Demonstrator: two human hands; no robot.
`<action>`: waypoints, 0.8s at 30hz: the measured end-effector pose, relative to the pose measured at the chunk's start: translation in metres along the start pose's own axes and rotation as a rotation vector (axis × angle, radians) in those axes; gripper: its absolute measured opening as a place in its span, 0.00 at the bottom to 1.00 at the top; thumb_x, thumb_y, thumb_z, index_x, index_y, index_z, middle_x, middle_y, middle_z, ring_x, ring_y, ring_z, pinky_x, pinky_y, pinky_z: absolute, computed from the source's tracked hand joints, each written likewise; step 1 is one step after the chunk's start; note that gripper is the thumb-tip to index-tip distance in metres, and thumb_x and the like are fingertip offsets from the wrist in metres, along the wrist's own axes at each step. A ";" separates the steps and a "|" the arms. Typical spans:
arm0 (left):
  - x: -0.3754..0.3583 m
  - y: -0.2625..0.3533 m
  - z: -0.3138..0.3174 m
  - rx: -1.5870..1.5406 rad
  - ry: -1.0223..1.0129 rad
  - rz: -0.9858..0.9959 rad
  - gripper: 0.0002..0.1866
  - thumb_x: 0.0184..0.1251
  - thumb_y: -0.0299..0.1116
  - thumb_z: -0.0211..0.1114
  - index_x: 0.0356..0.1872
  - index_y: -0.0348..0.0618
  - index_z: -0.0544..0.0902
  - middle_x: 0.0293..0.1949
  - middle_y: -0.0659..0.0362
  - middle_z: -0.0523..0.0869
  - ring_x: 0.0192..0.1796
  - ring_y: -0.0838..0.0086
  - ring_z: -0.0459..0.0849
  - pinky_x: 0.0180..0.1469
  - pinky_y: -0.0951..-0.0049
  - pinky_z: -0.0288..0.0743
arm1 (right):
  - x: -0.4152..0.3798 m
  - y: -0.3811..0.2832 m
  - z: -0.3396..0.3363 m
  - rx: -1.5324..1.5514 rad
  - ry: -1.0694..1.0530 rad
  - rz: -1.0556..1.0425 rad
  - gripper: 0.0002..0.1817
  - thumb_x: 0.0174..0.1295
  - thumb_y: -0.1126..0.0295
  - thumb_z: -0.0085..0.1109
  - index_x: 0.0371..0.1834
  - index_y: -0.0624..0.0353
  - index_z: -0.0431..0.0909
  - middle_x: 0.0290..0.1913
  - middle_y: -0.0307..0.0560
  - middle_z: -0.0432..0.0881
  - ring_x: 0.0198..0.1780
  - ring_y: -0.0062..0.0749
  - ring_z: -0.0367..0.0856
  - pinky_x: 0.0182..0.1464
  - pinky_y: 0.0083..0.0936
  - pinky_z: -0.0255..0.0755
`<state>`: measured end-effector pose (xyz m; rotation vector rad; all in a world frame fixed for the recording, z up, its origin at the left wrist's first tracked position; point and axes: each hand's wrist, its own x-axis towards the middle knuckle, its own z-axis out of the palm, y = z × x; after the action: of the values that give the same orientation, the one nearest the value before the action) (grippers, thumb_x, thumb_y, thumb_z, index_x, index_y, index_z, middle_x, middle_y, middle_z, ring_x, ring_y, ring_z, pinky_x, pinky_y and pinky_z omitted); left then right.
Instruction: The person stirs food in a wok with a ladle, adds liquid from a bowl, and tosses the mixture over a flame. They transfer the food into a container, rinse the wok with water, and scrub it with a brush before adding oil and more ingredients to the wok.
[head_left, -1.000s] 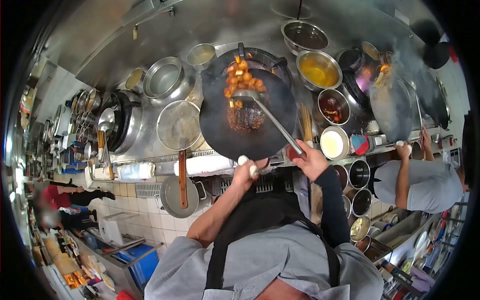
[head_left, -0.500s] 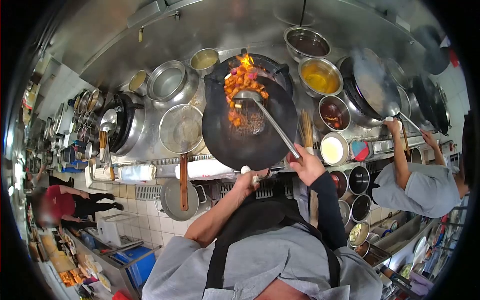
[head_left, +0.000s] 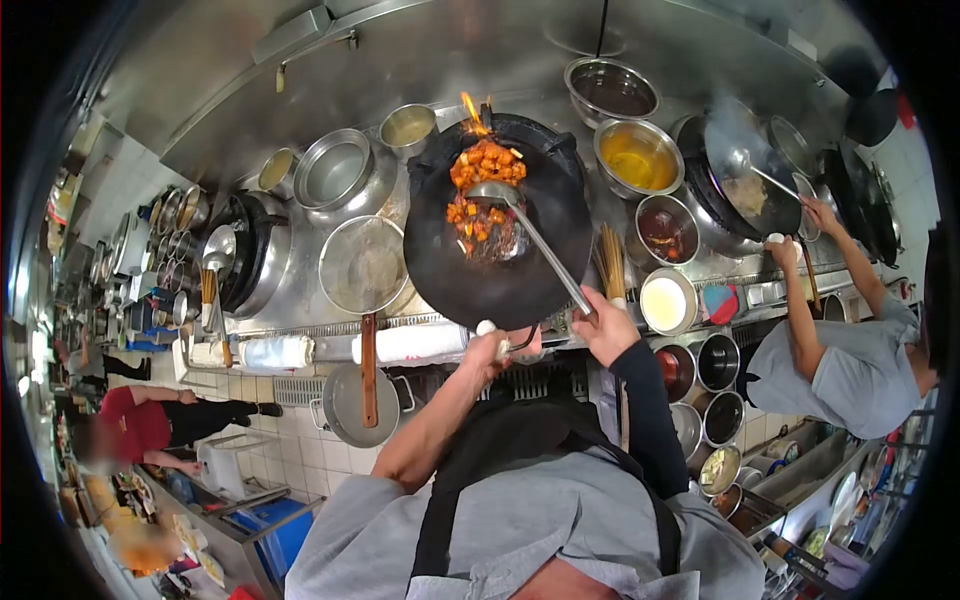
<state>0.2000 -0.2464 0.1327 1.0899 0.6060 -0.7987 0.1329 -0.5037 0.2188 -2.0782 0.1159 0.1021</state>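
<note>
In the head view a large black wok [head_left: 440, 270] sits over the burner ring. My left hand [head_left: 487, 352] is closed around its near edge, with a bit of white cloth [head_left: 485, 327] showing at the fingers. My right hand [head_left: 607, 330] grips the end of a long metal ladle [head_left: 548, 248]. The ladle's bowl rests among glossy orange-red food pieces [head_left: 487, 163] inside the wok, which lie both beyond and in front of it. A small flame [head_left: 473, 115] rises at the wok's far rim.
A wire strainer [head_left: 362, 268] with a wooden handle lies to the left. Steel bowls of yellow liquid [head_left: 640, 160] and red sauce [head_left: 667, 230] stand at right, near a bamboo brush [head_left: 610, 265]. A co-worker [head_left: 835, 365] works another smoking wok [head_left: 740, 195].
The wok has moved slightly toward me and the food has shifted into two clumps. Flames at the far rim have shrunk. The co-worker's ladle has moved up and left into their wok.
</note>
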 end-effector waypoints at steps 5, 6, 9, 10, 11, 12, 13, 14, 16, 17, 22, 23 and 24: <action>0.038 0.035 0.012 -0.242 0.022 0.160 0.07 0.73 0.31 0.57 0.41 0.37 0.78 0.25 0.56 0.80 0.20 0.69 0.78 0.16 0.74 0.66 | -0.032 -0.024 -0.026 0.144 -0.014 -0.004 0.35 0.65 0.73 0.65 0.75 0.70 0.64 0.50 0.64 0.87 0.54 0.51 0.88 0.59 0.33 0.77; 0.052 0.043 0.015 -0.228 0.022 0.169 0.07 0.73 0.31 0.58 0.39 0.37 0.78 0.26 0.56 0.79 0.21 0.69 0.78 0.16 0.74 0.67 | -0.035 -0.031 -0.032 0.110 -0.025 -0.032 0.34 0.66 0.75 0.64 0.75 0.72 0.64 0.55 0.63 0.86 0.57 0.45 0.88 0.62 0.30 0.76; 0.088 0.054 0.011 -0.207 0.009 0.164 0.08 0.73 0.34 0.62 0.41 0.40 0.77 0.30 0.54 0.80 0.24 0.67 0.80 0.18 0.75 0.68 | -0.033 -0.019 -0.024 -0.091 0.058 0.034 0.30 0.67 0.76 0.62 0.73 0.70 0.67 0.56 0.58 0.88 0.55 0.42 0.89 0.61 0.30 0.77; 0.098 0.058 0.006 -0.201 -0.017 0.134 0.09 0.73 0.35 0.63 0.42 0.41 0.77 0.31 0.54 0.80 0.25 0.67 0.80 0.19 0.75 0.69 | -0.032 -0.010 -0.017 -0.074 0.083 -0.007 0.29 0.68 0.76 0.61 0.73 0.68 0.67 0.52 0.55 0.88 0.50 0.40 0.88 0.55 0.30 0.79; 0.104 0.061 0.003 -0.198 -0.044 0.107 0.09 0.73 0.36 0.64 0.43 0.42 0.78 0.31 0.54 0.81 0.26 0.67 0.80 0.20 0.75 0.70 | -0.027 0.001 -0.010 -0.060 0.108 -0.052 0.27 0.69 0.76 0.60 0.72 0.67 0.68 0.48 0.52 0.88 0.44 0.38 0.88 0.48 0.30 0.80; 0.090 0.065 0.007 -0.226 -0.085 0.104 0.16 0.73 0.43 0.68 0.48 0.43 0.76 0.38 0.55 0.82 0.30 0.68 0.81 0.21 0.79 0.72 | -0.021 -0.003 -0.008 -0.045 0.132 -0.102 0.26 0.70 0.76 0.59 0.71 0.65 0.69 0.45 0.49 0.88 0.38 0.36 0.88 0.42 0.30 0.82; 0.072 0.068 0.006 -0.237 -0.099 0.076 0.17 0.74 0.45 0.68 0.49 0.43 0.77 0.38 0.55 0.83 0.31 0.68 0.82 0.22 0.79 0.72 | -0.018 -0.007 -0.011 0.184 0.061 0.055 0.24 0.71 0.75 0.59 0.70 0.63 0.70 0.40 0.46 0.84 0.32 0.32 0.84 0.35 0.29 0.78; 0.041 0.070 0.008 -0.242 -0.112 0.046 0.19 0.74 0.47 0.68 0.50 0.43 0.77 0.38 0.55 0.83 0.31 0.68 0.83 0.22 0.79 0.73 | -0.019 -0.030 -0.016 0.416 -0.010 0.215 0.22 0.72 0.74 0.58 0.69 0.61 0.70 0.35 0.43 0.81 0.26 0.29 0.79 0.28 0.28 0.74; 0.012 0.053 -0.007 -0.206 -0.101 0.043 0.21 0.74 0.51 0.68 0.52 0.43 0.78 0.39 0.55 0.85 0.33 0.68 0.85 0.23 0.78 0.75 | -0.012 -0.053 -0.008 0.954 -0.055 0.443 0.18 0.75 0.72 0.57 0.65 0.56 0.71 0.25 0.33 0.66 0.16 0.16 0.61 0.13 0.21 0.54; 0.005 0.035 -0.021 -0.170 -0.077 0.071 0.22 0.74 0.52 0.67 0.53 0.43 0.79 0.40 0.54 0.86 0.33 0.69 0.86 0.24 0.78 0.77 | -0.009 -0.040 0.001 1.095 -0.095 0.483 0.17 0.75 0.72 0.57 0.65 0.56 0.71 0.25 0.33 0.66 0.16 0.16 0.62 0.13 0.21 0.54; -0.044 -0.020 -0.083 -0.159 -0.131 0.006 0.19 0.72 0.45 0.70 0.49 0.40 0.81 0.34 0.54 0.87 0.29 0.72 0.86 0.25 0.78 0.77 | -0.015 -0.005 0.053 0.834 -0.012 0.479 0.18 0.74 0.74 0.56 0.65 0.53 0.72 0.25 0.34 0.69 0.15 0.17 0.64 0.13 0.22 0.54; -0.049 -0.026 -0.088 -0.136 -0.128 0.030 0.18 0.72 0.43 0.70 0.49 0.39 0.81 0.34 0.54 0.87 0.29 0.72 0.85 0.25 0.78 0.77 | -0.015 -0.007 0.052 0.827 0.000 0.469 0.17 0.74 0.74 0.56 0.64 0.53 0.72 0.25 0.34 0.70 0.15 0.17 0.64 0.13 0.22 0.54; -0.052 -0.033 -0.092 -0.119 -0.122 0.046 0.17 0.71 0.42 0.71 0.49 0.38 0.81 0.33 0.54 0.88 0.28 0.73 0.85 0.25 0.78 0.76 | -0.022 -0.012 0.050 0.756 0.056 0.443 0.15 0.73 0.74 0.57 0.62 0.55 0.73 0.25 0.35 0.70 0.15 0.17 0.64 0.13 0.22 0.56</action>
<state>0.1386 -0.1544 0.1224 0.9365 0.5173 -0.7737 0.1116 -0.4534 0.2072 -1.2744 0.5597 0.2302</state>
